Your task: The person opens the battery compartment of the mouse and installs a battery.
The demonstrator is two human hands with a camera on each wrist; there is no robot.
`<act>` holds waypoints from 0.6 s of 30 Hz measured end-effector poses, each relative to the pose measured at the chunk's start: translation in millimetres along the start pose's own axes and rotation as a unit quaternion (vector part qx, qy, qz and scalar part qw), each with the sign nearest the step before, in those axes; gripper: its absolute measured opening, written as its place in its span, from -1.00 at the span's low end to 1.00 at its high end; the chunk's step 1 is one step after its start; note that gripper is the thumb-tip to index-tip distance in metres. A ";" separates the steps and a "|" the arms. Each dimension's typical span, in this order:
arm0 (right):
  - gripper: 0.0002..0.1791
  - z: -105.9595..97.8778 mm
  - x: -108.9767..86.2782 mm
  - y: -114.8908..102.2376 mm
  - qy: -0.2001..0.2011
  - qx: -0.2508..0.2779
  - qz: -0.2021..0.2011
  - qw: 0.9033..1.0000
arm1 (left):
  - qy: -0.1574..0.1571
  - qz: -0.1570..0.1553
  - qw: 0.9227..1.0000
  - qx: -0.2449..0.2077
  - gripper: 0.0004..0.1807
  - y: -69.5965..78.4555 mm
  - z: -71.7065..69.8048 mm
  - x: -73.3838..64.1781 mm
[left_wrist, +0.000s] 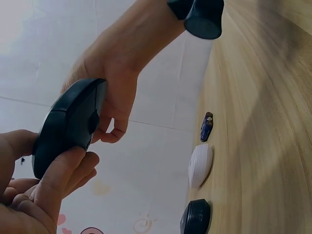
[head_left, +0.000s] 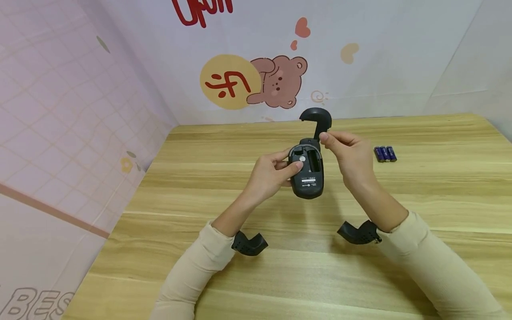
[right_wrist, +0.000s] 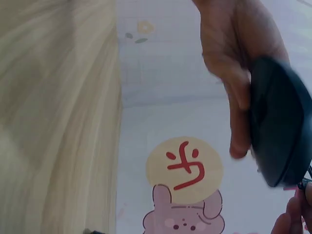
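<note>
My left hand (head_left: 270,173) grips a black computer mouse (head_left: 308,184), turned underside up, its thumb lying across the base. An open battery slot (head_left: 314,161) shows in that base. Between thumb and fingertips my right hand (head_left: 354,155) pinches a thin black curved cover (head_left: 325,119), held apart from the mouse just beyond its far end. In the left wrist view the mouse (left_wrist: 70,119) is seen side-on, with the right hand (left_wrist: 117,92) behind it. The right wrist view has the mouse (right_wrist: 280,122) blurred and large, with right fingertips (right_wrist: 295,214) at the corner.
Three blue batteries (head_left: 385,154) lie side by side on the wooden table (head_left: 192,178), right of the right hand. A white ribbed object (left_wrist: 200,165) and a dark ribbed one (left_wrist: 196,217) sit on the table in the left wrist view. A printed wall cloth (head_left: 384,89) borders the table's back.
</note>
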State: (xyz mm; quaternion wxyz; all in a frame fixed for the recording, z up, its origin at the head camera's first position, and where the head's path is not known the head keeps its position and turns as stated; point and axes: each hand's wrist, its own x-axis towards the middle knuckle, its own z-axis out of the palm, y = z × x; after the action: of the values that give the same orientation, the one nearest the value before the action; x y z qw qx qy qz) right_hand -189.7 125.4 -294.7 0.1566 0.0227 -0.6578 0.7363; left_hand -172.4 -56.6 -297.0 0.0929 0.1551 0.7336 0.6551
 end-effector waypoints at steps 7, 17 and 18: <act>-0.89 1.8 26.6 8.6 0.004 -0.027 0.038 0.999 | 0.014 -0.015 1.000 -0.004 -0.49 1.2 -12.3 -13.7; -0.78 23.2 46.4 57.1 -0.017 -0.079 0.111 0.991 | 0.049 -0.051 0.998 0.003 -0.48 -16.9 -37.7 -41.5; -0.75 25.6 47.8 61.2 -0.021 -0.098 0.117 0.988 | 0.053 -0.053 0.997 0.005 -0.49 -18.8 -39.7 -43.9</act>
State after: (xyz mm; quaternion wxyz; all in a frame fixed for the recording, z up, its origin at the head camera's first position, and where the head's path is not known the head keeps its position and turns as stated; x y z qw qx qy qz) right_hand -255.4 104.8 -338.7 0.0573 -0.0544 -0.7281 0.6809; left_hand -146.8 -110.7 -313.6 0.0882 0.0814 0.7478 0.6530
